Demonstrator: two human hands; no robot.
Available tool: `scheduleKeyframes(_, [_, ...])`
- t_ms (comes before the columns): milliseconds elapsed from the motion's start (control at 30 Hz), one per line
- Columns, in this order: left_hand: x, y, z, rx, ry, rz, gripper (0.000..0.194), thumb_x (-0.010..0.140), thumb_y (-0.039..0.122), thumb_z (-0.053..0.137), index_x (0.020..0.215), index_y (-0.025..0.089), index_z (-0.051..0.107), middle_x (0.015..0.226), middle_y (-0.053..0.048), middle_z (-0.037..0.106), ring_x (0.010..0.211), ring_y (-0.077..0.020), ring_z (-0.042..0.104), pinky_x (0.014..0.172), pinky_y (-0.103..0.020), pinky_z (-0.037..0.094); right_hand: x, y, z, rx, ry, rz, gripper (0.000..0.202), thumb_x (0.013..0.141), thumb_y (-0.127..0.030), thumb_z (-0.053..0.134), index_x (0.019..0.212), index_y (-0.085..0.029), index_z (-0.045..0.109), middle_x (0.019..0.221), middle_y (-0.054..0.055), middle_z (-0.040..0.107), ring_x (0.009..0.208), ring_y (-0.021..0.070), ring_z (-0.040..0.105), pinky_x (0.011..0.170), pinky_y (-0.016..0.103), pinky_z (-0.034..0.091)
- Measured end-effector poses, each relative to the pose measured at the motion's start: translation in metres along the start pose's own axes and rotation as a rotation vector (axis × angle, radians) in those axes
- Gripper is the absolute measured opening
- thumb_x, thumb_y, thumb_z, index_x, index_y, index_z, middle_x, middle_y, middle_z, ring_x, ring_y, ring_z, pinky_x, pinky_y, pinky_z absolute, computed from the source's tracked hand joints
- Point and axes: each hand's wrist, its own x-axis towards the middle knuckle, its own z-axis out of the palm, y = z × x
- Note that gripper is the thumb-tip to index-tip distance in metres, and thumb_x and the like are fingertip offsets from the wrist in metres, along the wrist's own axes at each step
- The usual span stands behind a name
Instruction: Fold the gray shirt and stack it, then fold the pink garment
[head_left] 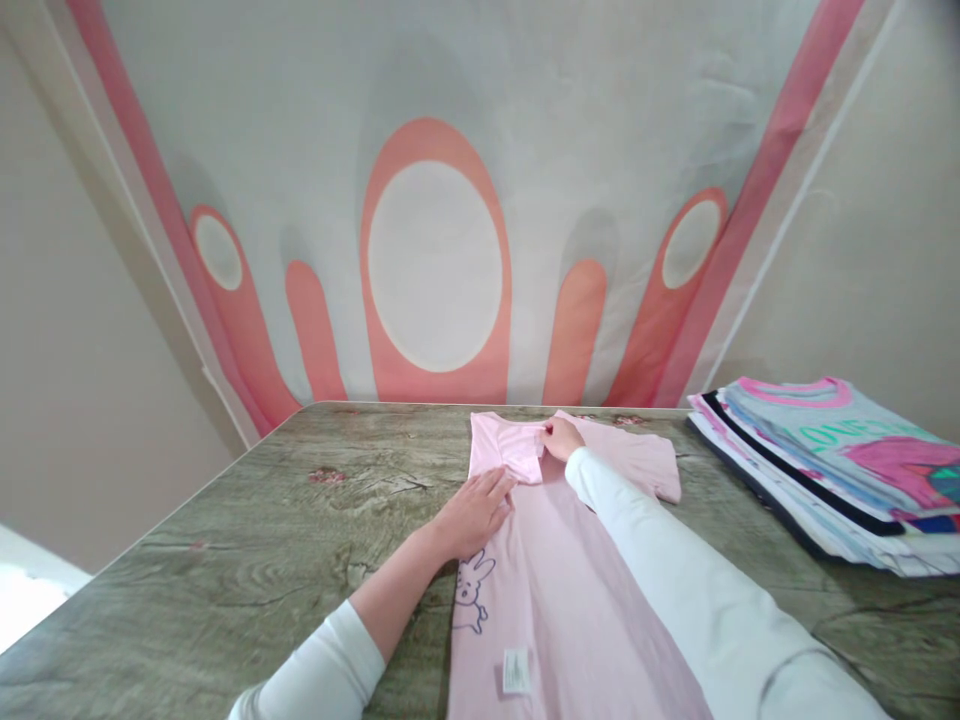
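Note:
A pink shirt [570, 600] lies on the wooden table, its left side folded inward, with a rabbit drawing [471, 592] and a white tag [516, 671] showing. My left hand [476, 512] rests flat on the folded part, fingers extended, just below the folded-over sleeve [510, 448]. At the end of that sleeve, near the neckline, my right hand [561, 439] pinches the fabric. The other sleeve [645, 460] lies spread out to the right, partly behind my right forearm.
A stack of folded clothes [832, 470] sits at the table's right side, a grey shirt with a pink collar on top. The wooden table [262, 560] ends at a wall with a pink and white printed backdrop [435, 390].

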Motion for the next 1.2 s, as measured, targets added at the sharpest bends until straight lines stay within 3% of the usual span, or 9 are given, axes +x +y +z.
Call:
scheduleKeyframes(167, [0.000, 0.000, 0.000, 0.010, -0.031, -0.011, 0.044, 0.095, 0.032, 0.025, 0.138, 0.023, 0.026, 0.145, -0.006, 0.027, 0.133, -0.0208, 0.023, 0.107, -0.040, 0.022, -0.006, -0.001, 0.006, -0.004, 0.138, 0.022, 0.021, 0.087, -0.029, 0.041, 0.092, -0.017, 0.057, 0.087, 0.009, 0.063, 0.082, 0.0177, 0.056, 0.069, 0.025, 0.036])
scheduleKeyframes(500, [0.002, 0.004, -0.006, -0.018, -0.079, -0.004, 0.045, 0.095, 0.031, 0.023, 0.140, 0.025, 0.024, 0.145, -0.002, 0.028, 0.134, -0.0209, 0.020, 0.108, -0.040, 0.018, -0.004, 0.003, 0.010, 0.075, 0.160, -0.007, 0.016, 0.078, -0.025, 0.052, 0.093, -0.018, 0.056, 0.098, 0.008, 0.059, 0.084, 0.0164, 0.054, 0.074, 0.027, 0.039])
scheduleKeyframes(667, [0.000, 0.003, -0.005, -0.032, -0.056, -0.008, 0.047, 0.095, 0.031, 0.024, 0.141, 0.024, 0.020, 0.144, -0.002, 0.029, 0.134, -0.0201, 0.021, 0.108, -0.039, 0.019, -0.006, 0.009, -0.008, 0.141, -0.022, -0.086, 0.006, 0.072, -0.017, 0.054, 0.073, -0.016, 0.060, 0.072, 0.003, 0.062, 0.068, 0.0138, 0.055, 0.067, 0.025, 0.041])
scheduleKeyframes(800, [0.001, 0.002, -0.003, -0.027, -0.058, -0.012, 0.046, 0.094, 0.030, 0.024, 0.140, 0.024, 0.021, 0.144, -0.003, 0.030, 0.133, -0.0200, 0.022, 0.107, -0.039, 0.020, -0.032, 0.012, -0.017, 0.176, -0.221, -0.201, 0.009, 0.065, -0.011, 0.056, 0.068, -0.016, 0.064, 0.065, 0.000, 0.063, 0.061, 0.0124, 0.056, 0.061, 0.023, 0.041])
scheduleKeyframes(867, [0.001, 0.001, -0.001, -0.017, -0.046, -0.008, 0.047, 0.094, 0.031, 0.024, 0.140, 0.023, 0.021, 0.145, -0.004, 0.029, 0.133, -0.0196, 0.022, 0.107, -0.039, 0.020, -0.047, 0.011, -0.019, 0.190, -0.279, -0.255, 0.014, 0.064, -0.010, 0.056, 0.072, -0.015, 0.067, 0.067, 0.000, 0.063, 0.061, 0.0122, 0.056, 0.060, 0.022, 0.042])
scheduleKeyframes(1000, [0.000, 0.000, 0.002, 0.008, -0.012, -0.014, 0.049, 0.093, 0.032, 0.028, 0.140, 0.020, 0.021, 0.146, -0.007, 0.025, 0.134, -0.0193, 0.021, 0.108, -0.038, 0.019, -0.061, 0.012, -0.019, 0.212, -0.275, -0.366, 0.023, 0.065, -0.012, 0.056, 0.083, -0.014, 0.069, 0.076, 0.003, 0.061, 0.063, 0.0128, 0.054, 0.062, 0.025, 0.043])
scheduleKeyframes(1200, [0.000, 0.000, 0.001, 0.000, -0.042, -0.024, 0.049, 0.093, 0.032, 0.027, 0.141, 0.020, 0.021, 0.146, -0.006, 0.025, 0.134, -0.0184, 0.020, 0.108, -0.037, 0.019, -0.064, 0.019, -0.018, 0.316, -0.319, -0.374, 0.037, 0.064, -0.017, 0.063, 0.101, -0.015, 0.063, 0.094, 0.006, 0.055, 0.069, 0.0123, 0.054, 0.067, 0.027, 0.046])
